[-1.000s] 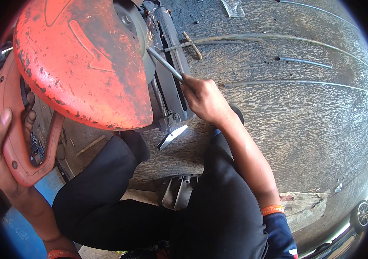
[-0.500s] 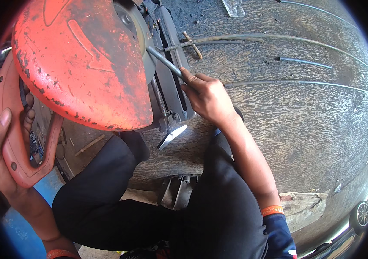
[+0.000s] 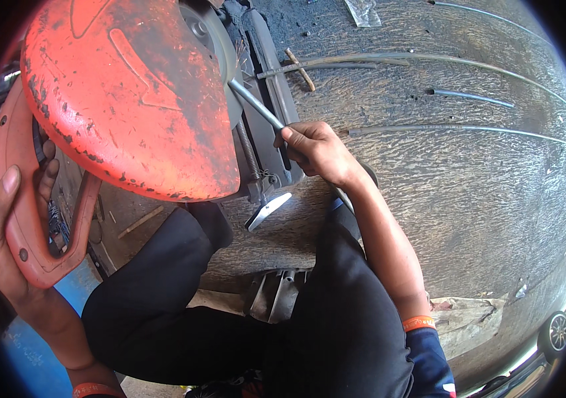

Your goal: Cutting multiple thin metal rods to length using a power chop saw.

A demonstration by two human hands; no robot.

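Note:
A chop saw with a scuffed red guard [image 3: 130, 113] fills the upper left. My left hand [image 3: 14, 219] is closed around its red loop handle [image 3: 21, 232], the thumb on the outside and the fingers through the opening. A grey metal tube [image 3: 256, 105] slants across the saw's base, its far end at the abrasive disc [image 3: 230, 69]. Small orange sparks show near the disc. My right hand [image 3: 319, 151] grips the tube with the thumb along its top. The tube's rear part shows below my wrist, near my knee. Most of the disc is hidden by the guard.
The vise screw [image 3: 248, 149] ends in a bright metal crank [image 3: 268, 211] just ahead of my legs. Long thin tubes [image 3: 469, 128] and a short tube piece [image 3: 472, 97] lie on the textured floor at right. A clear plastic bag [image 3: 364, 12] lies at the top.
My right hand has rolled on the tube: the index finger lay stretched along it, and now the thumb is on top with the fingers curled. My left hand stays on the handle.

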